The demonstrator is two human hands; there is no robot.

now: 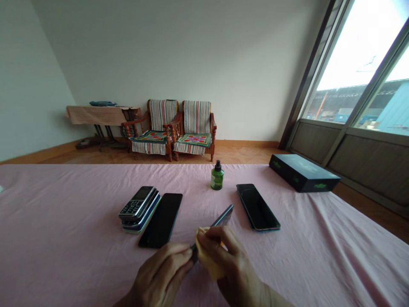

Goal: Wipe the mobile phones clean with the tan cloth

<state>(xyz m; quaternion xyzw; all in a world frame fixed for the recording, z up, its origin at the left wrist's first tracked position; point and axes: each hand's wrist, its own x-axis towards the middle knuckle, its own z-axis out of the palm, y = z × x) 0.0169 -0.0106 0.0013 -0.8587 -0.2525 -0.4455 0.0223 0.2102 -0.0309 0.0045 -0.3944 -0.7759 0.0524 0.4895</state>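
Note:
My left hand [168,270] grips the near end of a smartphone [223,216], which is tilted on its edge above the cloth-covered table. My right hand [234,260] pinches a yellow cloth [209,260] against the phone's middle, so part of the phone is hidden. Left of my hands lies a black smartphone [162,219], screen up. Beside it is a stack of phones with a keypad phone [138,204] on top. To the right another dark phone [258,207] lies flat. Behind my hands stands a green spray bottle [217,177] with a black top.
A black box [303,172] sits at the table's far right. The pink tablecloth [64,238] has folds at the right. Beyond the table are two wooden armchairs [194,123], a cloth-draped sewing table [96,115] and a window [348,64].

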